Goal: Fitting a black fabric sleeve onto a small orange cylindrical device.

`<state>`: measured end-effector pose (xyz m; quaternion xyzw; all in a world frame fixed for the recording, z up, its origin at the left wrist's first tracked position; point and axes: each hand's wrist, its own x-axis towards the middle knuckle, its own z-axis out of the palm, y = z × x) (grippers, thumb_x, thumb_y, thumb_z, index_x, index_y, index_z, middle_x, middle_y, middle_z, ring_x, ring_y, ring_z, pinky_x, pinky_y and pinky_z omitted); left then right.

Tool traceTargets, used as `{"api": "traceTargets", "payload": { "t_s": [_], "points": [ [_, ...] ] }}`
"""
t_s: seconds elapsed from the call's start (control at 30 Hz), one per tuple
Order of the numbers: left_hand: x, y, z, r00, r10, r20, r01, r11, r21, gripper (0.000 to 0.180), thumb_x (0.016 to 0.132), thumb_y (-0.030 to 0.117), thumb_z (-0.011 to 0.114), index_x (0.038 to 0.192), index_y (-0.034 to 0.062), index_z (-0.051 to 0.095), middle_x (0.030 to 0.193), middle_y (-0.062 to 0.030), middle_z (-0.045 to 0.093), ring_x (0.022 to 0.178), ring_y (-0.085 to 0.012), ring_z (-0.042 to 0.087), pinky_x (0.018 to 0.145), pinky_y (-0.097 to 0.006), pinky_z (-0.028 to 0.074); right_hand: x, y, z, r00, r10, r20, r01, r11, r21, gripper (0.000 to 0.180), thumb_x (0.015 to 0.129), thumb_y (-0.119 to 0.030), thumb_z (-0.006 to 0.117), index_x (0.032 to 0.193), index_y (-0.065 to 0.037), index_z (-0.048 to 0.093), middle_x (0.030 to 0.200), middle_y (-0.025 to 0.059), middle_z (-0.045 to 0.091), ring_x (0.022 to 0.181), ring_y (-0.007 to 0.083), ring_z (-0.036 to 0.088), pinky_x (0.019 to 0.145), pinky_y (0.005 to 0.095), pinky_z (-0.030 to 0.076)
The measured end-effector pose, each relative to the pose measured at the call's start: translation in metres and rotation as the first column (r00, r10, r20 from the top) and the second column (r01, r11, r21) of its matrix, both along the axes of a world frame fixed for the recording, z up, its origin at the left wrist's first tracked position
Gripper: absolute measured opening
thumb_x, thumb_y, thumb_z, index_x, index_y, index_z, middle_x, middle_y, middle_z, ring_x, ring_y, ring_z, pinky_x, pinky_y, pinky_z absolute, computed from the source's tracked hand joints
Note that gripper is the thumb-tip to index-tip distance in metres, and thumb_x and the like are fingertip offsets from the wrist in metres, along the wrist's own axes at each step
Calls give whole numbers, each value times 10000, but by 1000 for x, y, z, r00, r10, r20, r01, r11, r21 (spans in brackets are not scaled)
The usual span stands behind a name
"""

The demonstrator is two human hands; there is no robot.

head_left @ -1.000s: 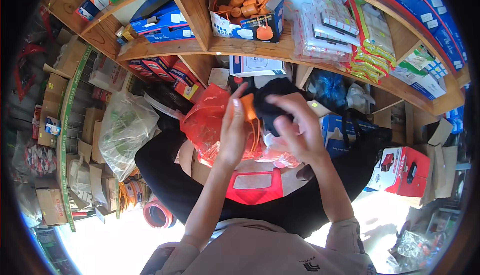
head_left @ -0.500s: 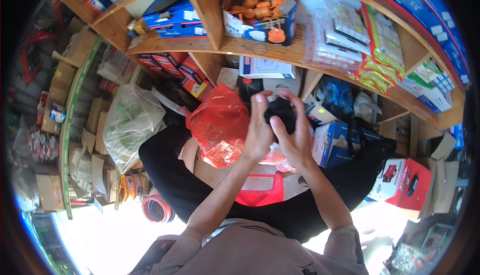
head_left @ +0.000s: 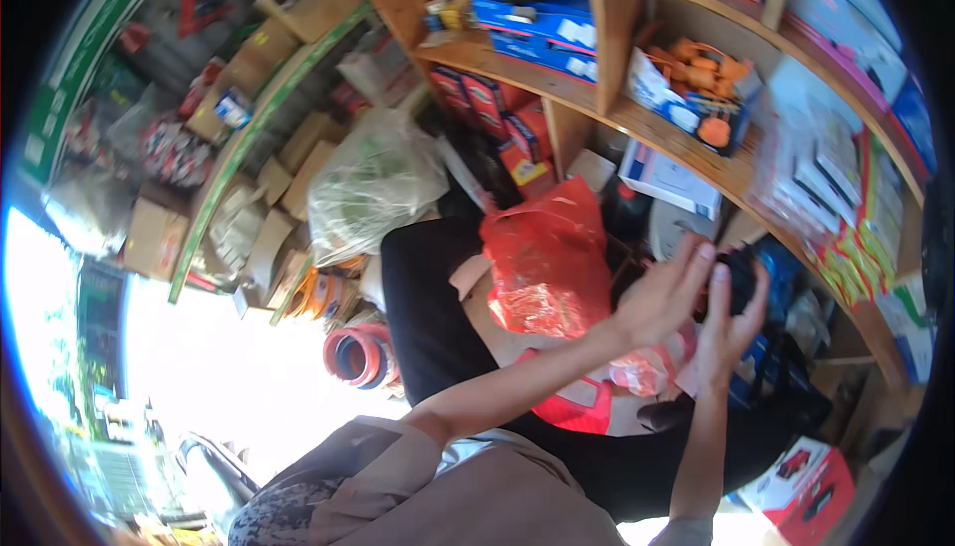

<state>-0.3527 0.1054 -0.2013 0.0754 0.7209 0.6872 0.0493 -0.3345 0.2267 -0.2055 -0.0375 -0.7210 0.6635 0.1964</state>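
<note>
A dark, rounded black object (head_left: 739, 279) is in my right hand (head_left: 728, 342), between the thumb and the curled fingers. Its kind cannot be made out through the blur. My left hand (head_left: 659, 297) reaches across beside it with fingers stretched out, the tips close to the object's left side. Whether they touch it is unclear. Below and left of the hands a red plastic bag (head_left: 547, 258) bulges between my legs. A clear bag with pinkish contents (head_left: 647, 367) lies under my left wrist.
Wooden shelves (head_left: 686, 158) curve across the far side, holding a box of orange parts (head_left: 706, 74) and blue boxes (head_left: 542, 24). At left are a filled translucent bag (head_left: 373, 183), cardboard boxes (head_left: 156, 238) and reddish rolls (head_left: 358, 355). A red-and-white box (head_left: 811, 491) stands at lower right.
My view has swung left, so the shelves and bags sit farther right. Both hands were around the black object; now my right hand holds it and my left fingers are straightened beside it.
</note>
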Motion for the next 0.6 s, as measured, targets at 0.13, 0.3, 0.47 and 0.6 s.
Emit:
{"api": "traceTargets", "payload": {
  "t_s": [0.13,0.3,0.47,0.6],
  "points": [
    [13,37,-1,980,31,-197,-64,985,-163,333,1083,332,370,1169,23,457,905,-303,625,886,-487,627,758,-546,475,-9,38,-6,959,-166,-230,221,945,241,403,1041,-211,562,1308,78,473,1198,200,634,1096,277,622,937,381,502],
    [13,50,19,975,-135,-174,111,984,-140,441,1084,390,371,1227,-22,437,934,-292,630,957,-453,637,830,-478,488,-11,53,-1,959,-253,-127,269,956,121,501,1075,-317,482,1416,49,450,1331,234,573,1186,304,602,1005,413,490],
    [2,65,6,977,-56,-206,83,989,125,526,1080,455,381,1232,-40,470,1068,-244,634,1028,-327,643,888,-419,483,-17,57,10,990,-60,131,117,864,-489,687,1071,-533,317,1498,0,391,1451,197,481,1316,303,512,1088,426,425],
    [-3,68,-1,966,-253,-54,257,916,309,675,1084,513,327,1449,-43,442,1378,-191,556,1296,-205,494,1104,-295,363,-6,57,14,998,67,13,-64,989,-134,539,1074,-363,380,1451,15,456,1394,175,549,1296,283,529,1096,398,405]
  ]
}}
